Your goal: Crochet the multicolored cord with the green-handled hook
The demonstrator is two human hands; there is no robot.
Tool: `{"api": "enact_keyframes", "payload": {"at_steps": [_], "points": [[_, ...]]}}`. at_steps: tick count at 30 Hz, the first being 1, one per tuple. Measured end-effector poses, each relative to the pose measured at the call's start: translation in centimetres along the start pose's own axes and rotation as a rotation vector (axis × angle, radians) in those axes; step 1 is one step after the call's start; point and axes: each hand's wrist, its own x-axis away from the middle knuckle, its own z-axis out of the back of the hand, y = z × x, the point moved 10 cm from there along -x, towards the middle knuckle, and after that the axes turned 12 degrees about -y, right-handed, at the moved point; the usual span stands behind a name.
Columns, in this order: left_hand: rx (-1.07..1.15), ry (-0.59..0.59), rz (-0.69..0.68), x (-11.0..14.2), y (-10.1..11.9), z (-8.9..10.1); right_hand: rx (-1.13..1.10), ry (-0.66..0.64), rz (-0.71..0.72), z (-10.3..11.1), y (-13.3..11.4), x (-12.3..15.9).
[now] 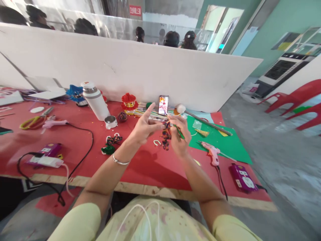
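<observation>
My left hand pinches a small dark multicoloured crochet piece between thumb and fingers, its index finger raised. Closed around a green-handled crochet hook, my right hand meets the same piece from the right. The piece hangs down between both hands above the red tabletop. The hook's tip is too small to make out. Just beyond the hands, a phone with a lit screen leans upright. A white U-shaped piece lies below my left hand. A ball of multicoloured yarn rests farther left.
A white thermos and its metal cup stand at the left. Pink glue guns and purple power strips with cords lie on both sides. Scissors lie far left. A white partition borders the table's back.
</observation>
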Motion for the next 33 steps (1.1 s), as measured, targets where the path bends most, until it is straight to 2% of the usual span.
{"api": "enact_keyframes", "payload": {"at_steps": [3,6,8,12,15,22,24,27,30,32,33], "points": [[0.067,-0.006,0.071,0.1,-0.8,0.6,-0.282,0.026,-0.117,-0.6,2.6,-0.3],[0.017,-0.039,0.060,0.2,0.1,1.1,-0.592,-0.123,-0.184,-1.5,4.6,-1.6],[-0.041,-0.093,0.071,0.3,0.6,1.0,-0.707,-0.266,-0.205,-1.7,5.0,-2.6],[-0.154,-0.173,0.092,0.1,1.4,0.9,-0.690,-0.597,-0.240,-1.7,4.4,-3.5],[-0.235,-0.148,0.061,0.0,2.1,1.1,-0.605,-0.690,-0.245,-1.1,3.8,-3.8],[-0.340,-0.043,-0.019,0.1,3.0,1.4,-0.459,-0.609,-0.123,-0.2,2.4,-4.5],[-0.320,0.009,-0.041,0.2,3.1,1.7,-0.303,-0.584,-0.002,-0.3,1.2,-4.2],[-0.179,0.054,-0.046,0.1,2.7,1.8,0.101,-0.466,0.229,-0.5,-1.3,-2.8],[0.014,-0.020,0.049,-0.2,1.0,0.9,0.422,-0.226,0.385,-0.2,-3.3,-0.8],[0.105,-0.114,0.137,-0.2,0.0,0.1,0.425,-0.138,0.459,0.1,-4.1,-0.1],[0.125,-0.153,0.175,-0.2,-0.3,-0.1,0.376,-0.157,0.469,0.1,-4.1,-0.2]]}}
